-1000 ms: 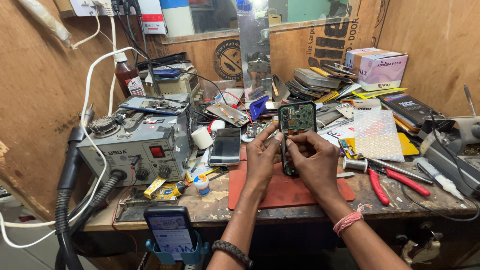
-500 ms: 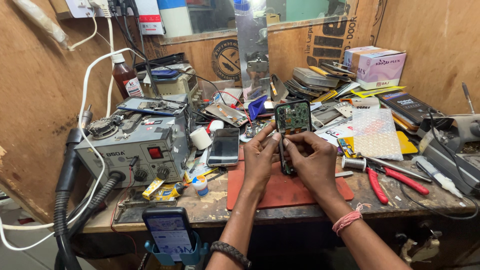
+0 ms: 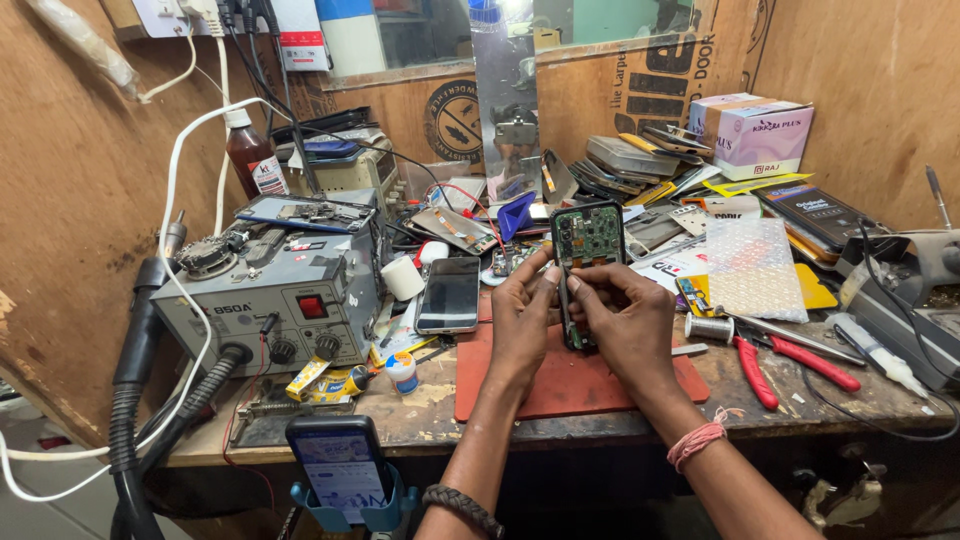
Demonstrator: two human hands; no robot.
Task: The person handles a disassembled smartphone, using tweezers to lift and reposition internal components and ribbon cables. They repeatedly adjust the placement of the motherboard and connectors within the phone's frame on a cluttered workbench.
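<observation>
An opened phone point(image 3: 587, 236) with its green circuit board showing stands upright above a red work mat point(image 3: 560, 385). My left hand point(image 3: 522, 320) grips its left edge, thumb and fingers near the board's lower part. My right hand point(image 3: 628, 318) wraps the lower right side and covers the bottom of the phone, fingertips pinched at the board's lower edge. Whether a small tool sits between those fingers is hidden. A pink band is on my right wrist, a dark bracelet on my left.
A grey hot-air station point(image 3: 270, 290) with hoses stands at left. A dark phone point(image 3: 450, 294) lies face up beside the mat. Red-handled pliers point(image 3: 795, 365), bubble wrap point(image 3: 752, 268), solder spool point(image 3: 708, 326), stacked phones and boxes crowd the right. Another phone point(image 3: 338, 468) sits in a blue holder at the bench front.
Both hands and the opened phone stay almost where they were; only small finger shifts at the board's lower edge.
</observation>
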